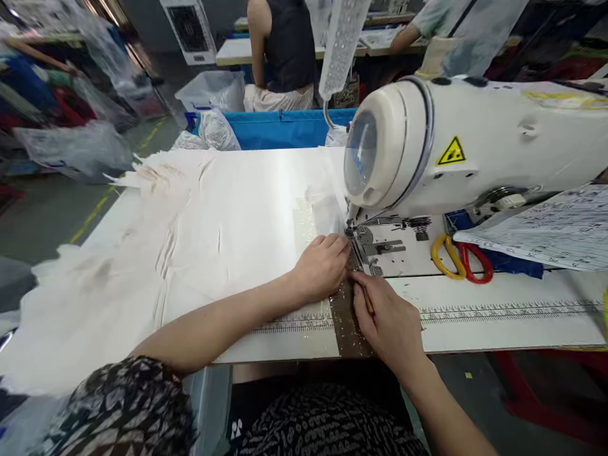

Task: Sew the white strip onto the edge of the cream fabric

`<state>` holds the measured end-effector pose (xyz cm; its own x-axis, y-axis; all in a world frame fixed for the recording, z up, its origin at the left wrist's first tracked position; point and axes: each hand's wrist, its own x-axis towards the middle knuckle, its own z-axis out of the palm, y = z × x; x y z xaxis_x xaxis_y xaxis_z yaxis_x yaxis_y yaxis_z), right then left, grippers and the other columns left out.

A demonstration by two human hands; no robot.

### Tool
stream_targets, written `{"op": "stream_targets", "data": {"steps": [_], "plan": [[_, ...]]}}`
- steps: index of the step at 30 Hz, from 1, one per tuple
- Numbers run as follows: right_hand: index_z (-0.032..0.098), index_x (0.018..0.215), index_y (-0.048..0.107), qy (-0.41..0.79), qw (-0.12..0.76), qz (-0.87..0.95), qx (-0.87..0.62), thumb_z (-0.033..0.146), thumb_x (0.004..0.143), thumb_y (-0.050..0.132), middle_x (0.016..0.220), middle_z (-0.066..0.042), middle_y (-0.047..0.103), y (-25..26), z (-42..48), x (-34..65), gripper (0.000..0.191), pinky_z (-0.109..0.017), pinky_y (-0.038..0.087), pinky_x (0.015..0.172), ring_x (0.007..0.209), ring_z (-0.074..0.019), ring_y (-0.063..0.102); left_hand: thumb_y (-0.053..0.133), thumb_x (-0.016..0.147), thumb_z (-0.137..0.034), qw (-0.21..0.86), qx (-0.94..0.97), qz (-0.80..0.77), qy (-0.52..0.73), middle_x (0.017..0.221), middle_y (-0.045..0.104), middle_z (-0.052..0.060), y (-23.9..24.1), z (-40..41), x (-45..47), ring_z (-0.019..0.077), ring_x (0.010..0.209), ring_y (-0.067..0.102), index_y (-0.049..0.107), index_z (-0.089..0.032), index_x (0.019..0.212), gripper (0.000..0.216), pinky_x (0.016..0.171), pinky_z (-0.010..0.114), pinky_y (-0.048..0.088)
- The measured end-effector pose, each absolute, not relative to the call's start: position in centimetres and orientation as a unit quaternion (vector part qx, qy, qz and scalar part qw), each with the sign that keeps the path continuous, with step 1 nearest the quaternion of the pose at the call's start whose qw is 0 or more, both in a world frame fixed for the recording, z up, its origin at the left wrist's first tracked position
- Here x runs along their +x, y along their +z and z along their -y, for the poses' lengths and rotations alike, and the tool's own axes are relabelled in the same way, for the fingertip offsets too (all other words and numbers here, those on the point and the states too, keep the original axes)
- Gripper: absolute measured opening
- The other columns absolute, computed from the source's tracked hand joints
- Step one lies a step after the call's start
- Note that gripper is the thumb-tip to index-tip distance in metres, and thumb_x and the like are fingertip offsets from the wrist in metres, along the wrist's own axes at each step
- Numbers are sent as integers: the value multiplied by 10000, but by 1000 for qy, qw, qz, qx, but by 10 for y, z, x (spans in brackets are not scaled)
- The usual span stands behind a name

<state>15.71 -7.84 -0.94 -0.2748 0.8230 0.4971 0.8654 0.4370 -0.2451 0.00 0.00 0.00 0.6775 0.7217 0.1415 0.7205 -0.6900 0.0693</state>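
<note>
A white sewing machine stands at the right of a white table. My left hand lies flat on white fabric, its fingers curled down right beside the presser foot. Just in front of the needle plate, my right hand pinches a thin brown stick-like tool over a brown sparkly strip. The strip runs toward me across a printed ruler on the table's front edge.
Yellow and red handled scissors lie on the machine bed, with a printed paper sheet to their right. A blue bin stands behind the table. Two other people sit at a far table. Plastic bags pile up at the left.
</note>
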Motion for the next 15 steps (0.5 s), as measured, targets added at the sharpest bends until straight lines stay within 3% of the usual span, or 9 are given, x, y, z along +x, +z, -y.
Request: {"op": "stream_targets", "data": {"steps": [15], "plan": [[138,1181,636,-138,180,775,-589,193,989,416,940,-53,706,-15,73,144,297,-241,317,411,520,-130,595,432,930,-216,27,903,-407,136,1249,573,153,-10,-9,-3,271,1144,506,561,-56,1252,382,972,398,458]]}}
